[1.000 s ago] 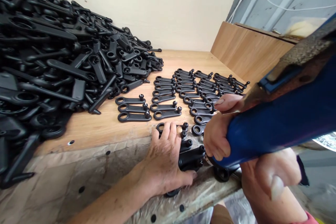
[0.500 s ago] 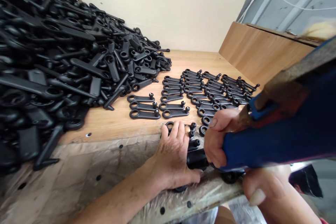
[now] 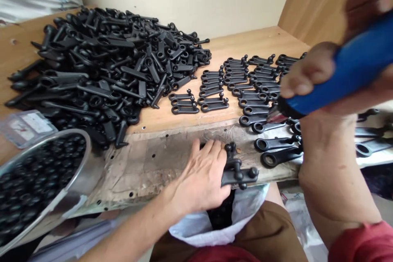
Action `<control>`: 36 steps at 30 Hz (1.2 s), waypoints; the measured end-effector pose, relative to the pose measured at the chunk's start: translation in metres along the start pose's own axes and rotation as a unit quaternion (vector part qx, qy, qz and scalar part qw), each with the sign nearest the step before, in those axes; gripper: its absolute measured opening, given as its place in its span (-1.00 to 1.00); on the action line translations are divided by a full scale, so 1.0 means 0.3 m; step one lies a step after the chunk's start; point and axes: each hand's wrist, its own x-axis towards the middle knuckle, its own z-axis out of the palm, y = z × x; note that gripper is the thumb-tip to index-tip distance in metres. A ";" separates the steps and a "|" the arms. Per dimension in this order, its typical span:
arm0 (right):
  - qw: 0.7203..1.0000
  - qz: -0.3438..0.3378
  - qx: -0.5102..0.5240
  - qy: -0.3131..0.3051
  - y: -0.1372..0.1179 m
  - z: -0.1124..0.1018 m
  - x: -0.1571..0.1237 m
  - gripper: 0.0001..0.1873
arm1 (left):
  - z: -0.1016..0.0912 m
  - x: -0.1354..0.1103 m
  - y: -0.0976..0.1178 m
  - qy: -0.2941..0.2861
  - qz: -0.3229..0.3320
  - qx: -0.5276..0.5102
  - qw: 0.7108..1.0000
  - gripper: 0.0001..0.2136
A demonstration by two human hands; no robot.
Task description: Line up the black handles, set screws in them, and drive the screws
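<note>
My left hand (image 3: 201, 176) is closed over several black crank handles (image 3: 241, 176) at the front edge of the bench, and their knobbed ends stick out on its right. Below it, an open white bag (image 3: 211, 233) with dark contents sits at my lap. My right hand (image 3: 316, 73) is wrapped round a blue power screwdriver (image 3: 353, 65), raised above the bench and tilted with its tip down to the left. Behind that tip lie rows of black crank handles (image 3: 250, 110), each with a ring at one end and a knob at the other.
A large heap of loose black handles (image 3: 123, 69) covers the bench at the left. At the lower left stands a metal bowl (image 3: 87, 151) full of round black knobs (image 3: 37, 180), beside a small clear plastic box (image 3: 29, 127). A wooden panel (image 3: 331, 8) bounds the right side.
The screwdriver has lifted up and away from my left hand. My left hand has gathered handles from the bench at the front edge. The view has swung left, bringing the bowl into sight.
</note>
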 end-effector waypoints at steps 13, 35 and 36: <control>0.995 -0.045 -0.091 -0.001 0.021 0.067 0.016 -0.44 | 0.361 -0.370 0.090 0.206 0.018 0.073 0.976 -0.56; 0.982 -0.019 -0.176 0.059 -0.017 0.103 0.043 -0.72 | -0.101 -0.119 -0.187 0.011 -0.081 -0.223 0.971 -0.80; 0.983 -0.021 -0.169 0.061 -0.012 0.101 0.042 -0.70 | -0.135 -0.062 -0.253 0.074 -0.128 -0.137 0.979 -0.70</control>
